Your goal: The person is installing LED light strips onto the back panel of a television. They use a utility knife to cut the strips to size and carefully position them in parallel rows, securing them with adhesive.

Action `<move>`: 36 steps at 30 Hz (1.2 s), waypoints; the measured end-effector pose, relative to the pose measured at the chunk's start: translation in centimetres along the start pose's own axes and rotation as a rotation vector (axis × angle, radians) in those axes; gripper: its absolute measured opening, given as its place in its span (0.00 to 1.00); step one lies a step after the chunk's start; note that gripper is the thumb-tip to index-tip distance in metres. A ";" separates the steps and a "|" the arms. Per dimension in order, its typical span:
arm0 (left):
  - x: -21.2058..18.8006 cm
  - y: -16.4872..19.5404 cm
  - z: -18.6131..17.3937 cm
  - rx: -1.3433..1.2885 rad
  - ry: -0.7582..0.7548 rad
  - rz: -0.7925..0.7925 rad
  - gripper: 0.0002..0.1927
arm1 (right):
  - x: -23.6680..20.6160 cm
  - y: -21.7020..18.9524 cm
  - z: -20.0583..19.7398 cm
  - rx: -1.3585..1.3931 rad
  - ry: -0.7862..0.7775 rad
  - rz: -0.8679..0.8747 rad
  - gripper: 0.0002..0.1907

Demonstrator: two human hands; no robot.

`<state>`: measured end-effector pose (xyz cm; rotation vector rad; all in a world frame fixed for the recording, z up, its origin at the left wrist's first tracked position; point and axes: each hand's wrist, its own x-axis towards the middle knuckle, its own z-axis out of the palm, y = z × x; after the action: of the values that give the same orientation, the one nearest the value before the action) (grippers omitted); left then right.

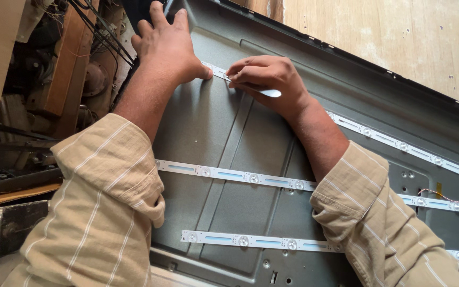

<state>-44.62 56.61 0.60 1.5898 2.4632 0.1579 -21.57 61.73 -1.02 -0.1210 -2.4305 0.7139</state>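
A grey metal back panel (224, 122) lies flat, carrying three white light strips with round lenses. My left hand (168, 45) rests flat on the panel near its upper left edge, its thumb pressing the end of the top light strip (399, 143). My right hand (264, 79) is beside it, fingers pinched on a thin white tool (269, 93) whose tip meets the strip's end. The middle strip (240, 175) and the lower strip (251, 241) run across the panel below my forearms. Both arms wear beige striped sleeves.
A wooden board (378, 32) lies beyond the panel's far edge. To the left sits a clutter of black cables (99, 32), wood pieces and metal parts. Thin red and white wires (447, 196) cross the panel at right.
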 end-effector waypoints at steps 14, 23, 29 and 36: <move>-1.3 0.8 0.6 -0.033 0.183 0.269 0.48 | -1.1 2.9 0.1 0.398 0.530 0.465 0.04; -1.1 0.6 0.4 -0.038 0.111 0.333 0.39 | -1.8 3.4 -0.7 0.336 0.119 0.280 0.06; -1.1 0.6 0.9 -0.036 0.134 0.330 0.39 | -1.6 3.3 -0.8 0.287 0.091 0.280 0.06; -1.1 0.6 1.3 -0.039 0.135 0.336 0.34 | -1.6 3.6 -0.4 0.224 0.087 0.219 0.07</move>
<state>-43.35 55.89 -0.39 2.0254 2.2486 0.3727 -20.35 64.64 -3.46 -0.3247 -2.2586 1.0512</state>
